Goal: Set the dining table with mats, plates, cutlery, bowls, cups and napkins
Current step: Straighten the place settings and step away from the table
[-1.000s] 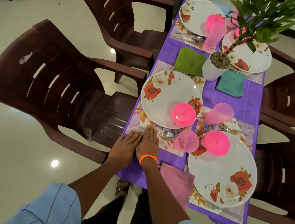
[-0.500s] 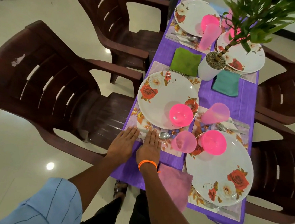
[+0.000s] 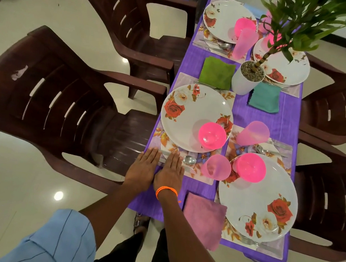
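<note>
My left hand (image 3: 143, 167) and my right hand (image 3: 170, 171) lie flat, side by side, fingers straight, on the near edge of a floral mat (image 3: 203, 176) on the purple table (image 3: 276, 123). My right hand, with an orange wristband, covers the handle of a spoon (image 3: 189, 160). On that mat stand a rose-patterned plate (image 3: 186, 115) with a pink bowl (image 3: 212, 135) and a pink cup (image 3: 216, 167). To the right a second plate (image 3: 267, 206) carries a pink bowl (image 3: 251, 166). A mauve napkin (image 3: 203, 218) lies near the front edge.
Dark brown plastic chairs (image 3: 59, 100) stand along both long sides. A white pot with a green plant (image 3: 247, 76) stands mid-table between a green napkin (image 3: 216, 72) and a teal napkin (image 3: 264, 97). Two more place settings sit at the far end (image 3: 225, 21).
Both hands have stayed flat on the mat's near edge. The view has shifted slightly, nothing on the table has moved.
</note>
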